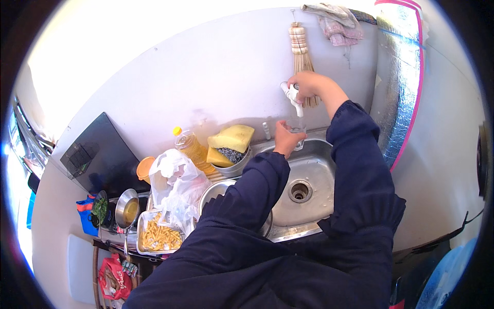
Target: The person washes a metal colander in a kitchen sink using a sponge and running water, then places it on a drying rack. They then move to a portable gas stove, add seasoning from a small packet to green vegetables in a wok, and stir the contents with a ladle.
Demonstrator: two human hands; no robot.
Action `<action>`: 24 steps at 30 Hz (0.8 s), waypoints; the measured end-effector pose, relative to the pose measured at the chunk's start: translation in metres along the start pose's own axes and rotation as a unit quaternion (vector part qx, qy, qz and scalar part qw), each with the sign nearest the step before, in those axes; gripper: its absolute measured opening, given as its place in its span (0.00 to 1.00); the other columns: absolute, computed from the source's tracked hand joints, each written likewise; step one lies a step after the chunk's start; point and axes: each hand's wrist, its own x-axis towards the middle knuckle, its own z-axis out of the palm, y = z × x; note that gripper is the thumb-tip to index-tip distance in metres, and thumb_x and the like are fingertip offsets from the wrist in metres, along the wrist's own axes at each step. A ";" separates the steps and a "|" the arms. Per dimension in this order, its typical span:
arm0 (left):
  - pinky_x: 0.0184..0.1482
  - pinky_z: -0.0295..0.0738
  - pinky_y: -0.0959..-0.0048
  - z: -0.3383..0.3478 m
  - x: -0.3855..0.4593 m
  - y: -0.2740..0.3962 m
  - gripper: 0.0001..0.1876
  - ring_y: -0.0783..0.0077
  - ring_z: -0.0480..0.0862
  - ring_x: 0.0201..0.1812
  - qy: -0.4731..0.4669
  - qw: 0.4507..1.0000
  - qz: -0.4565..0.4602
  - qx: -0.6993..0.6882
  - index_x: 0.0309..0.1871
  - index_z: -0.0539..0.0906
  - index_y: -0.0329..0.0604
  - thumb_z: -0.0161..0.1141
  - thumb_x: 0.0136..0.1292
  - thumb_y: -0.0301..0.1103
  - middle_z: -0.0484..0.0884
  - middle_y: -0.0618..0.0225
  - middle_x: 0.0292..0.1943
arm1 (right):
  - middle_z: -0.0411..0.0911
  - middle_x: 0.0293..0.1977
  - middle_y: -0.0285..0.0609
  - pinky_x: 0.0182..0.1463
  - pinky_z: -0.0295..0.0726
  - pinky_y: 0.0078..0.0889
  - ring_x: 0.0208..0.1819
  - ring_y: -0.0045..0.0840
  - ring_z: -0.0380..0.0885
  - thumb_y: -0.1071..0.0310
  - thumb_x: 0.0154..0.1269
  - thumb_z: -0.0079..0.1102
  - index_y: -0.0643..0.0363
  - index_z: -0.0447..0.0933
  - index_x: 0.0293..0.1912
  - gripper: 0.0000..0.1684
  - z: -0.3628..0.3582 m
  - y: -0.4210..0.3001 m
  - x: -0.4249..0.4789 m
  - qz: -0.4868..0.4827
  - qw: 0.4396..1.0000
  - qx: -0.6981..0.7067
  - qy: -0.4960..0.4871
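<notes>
My left hand (286, 140) holds a clear drinking glass (300, 133) over the back edge of the stainless steel sink (314, 166). Just above the glass is the spout of a white plastic tap (292, 96) on the wall. My right hand (307, 85) grips the tap from above, with its fingers around the handle. A thin stream seems to run from the spout into the glass, though it is hard to make out. The sink's round drain (300, 191) lies uncovered below.
Left of the sink stand sponges (231, 139) in a metal pot (233, 168), an oil bottle (193, 148), a white plastic bag (175, 185) and a tray of fries (160, 235). Further left is a frying pan (126, 210). A whisk broom (301, 50) hangs behind the tap.
</notes>
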 end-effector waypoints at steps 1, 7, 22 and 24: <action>0.55 0.68 0.67 0.001 0.000 0.000 0.47 0.58 0.72 0.53 -0.001 1.000 0.000 0.006 0.57 0.59 0.28 0.75 0.31 0.29 0.69 0.47 0.51 | 0.80 0.40 0.43 0.44 0.76 0.37 0.43 0.36 0.78 0.74 0.33 0.74 0.51 0.76 0.49 0.35 -0.003 0.001 0.003 -0.001 1.000 -0.019 -0.014; 0.52 0.70 0.67 0.007 -0.003 0.000 0.46 0.60 0.73 0.51 -0.016 1.000 0.005 0.002 0.57 0.59 0.30 0.74 0.32 0.28 0.70 0.50 0.51 | 0.80 0.38 0.43 0.43 0.76 0.36 0.43 0.37 0.78 0.79 0.30 0.73 0.48 0.77 0.47 0.37 -0.010 -0.009 0.004 -0.009 0.996 -0.078 -0.047; 0.52 0.69 0.68 0.016 -0.008 0.000 0.46 0.60 0.73 0.51 0.000 1.000 0.016 0.002 0.57 0.60 0.29 0.75 0.30 0.28 0.71 0.49 0.50 | 0.79 0.41 0.45 0.45 0.76 0.38 0.44 0.38 0.78 0.61 0.37 0.73 0.52 0.75 0.52 0.37 -0.004 0.000 -0.005 -0.051 0.991 -0.123 0.019; 0.53 0.69 0.67 0.016 -0.010 0.002 0.46 0.58 0.74 0.51 0.007 1.000 0.013 0.000 0.57 0.60 0.28 0.75 0.30 0.27 0.72 0.47 0.50 | 0.80 0.40 0.45 0.45 0.76 0.38 0.44 0.38 0.78 0.60 0.38 0.73 0.53 0.76 0.50 0.34 -0.006 -0.001 -0.008 -0.027 0.991 -0.130 0.012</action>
